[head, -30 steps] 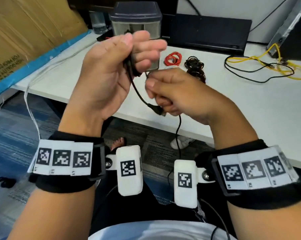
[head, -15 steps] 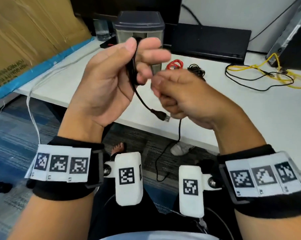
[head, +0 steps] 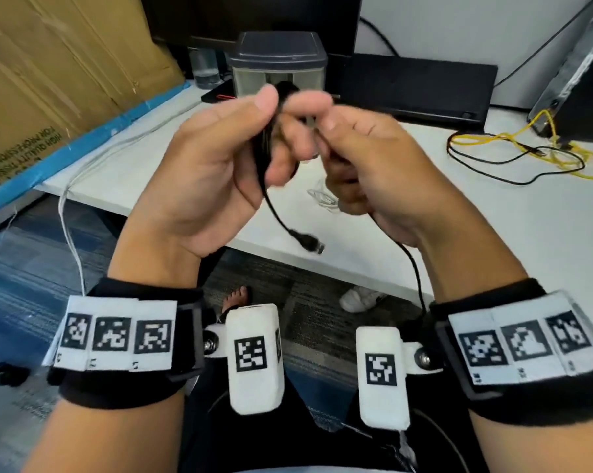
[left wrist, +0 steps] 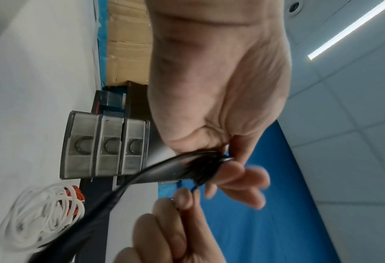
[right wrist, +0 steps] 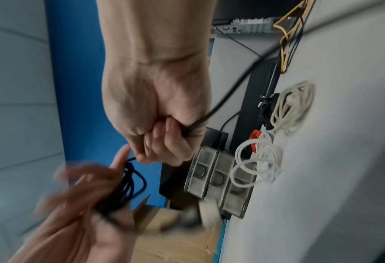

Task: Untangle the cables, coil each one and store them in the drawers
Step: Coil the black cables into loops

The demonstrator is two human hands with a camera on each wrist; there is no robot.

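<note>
Head view: left hand is pinching the black cable coil above the surface while right hand is gripping its slack, winding; next likely comes wrapping the loose tail, then the drawers.

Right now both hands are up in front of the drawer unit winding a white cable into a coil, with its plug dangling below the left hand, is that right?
Not quite: the cable being wound is black, not white. The head view shows the left hand holding the black cable coil while the right hand feeds it, plug dangling, in front of the drawer unit. The white cables lie on the desk.
</note>
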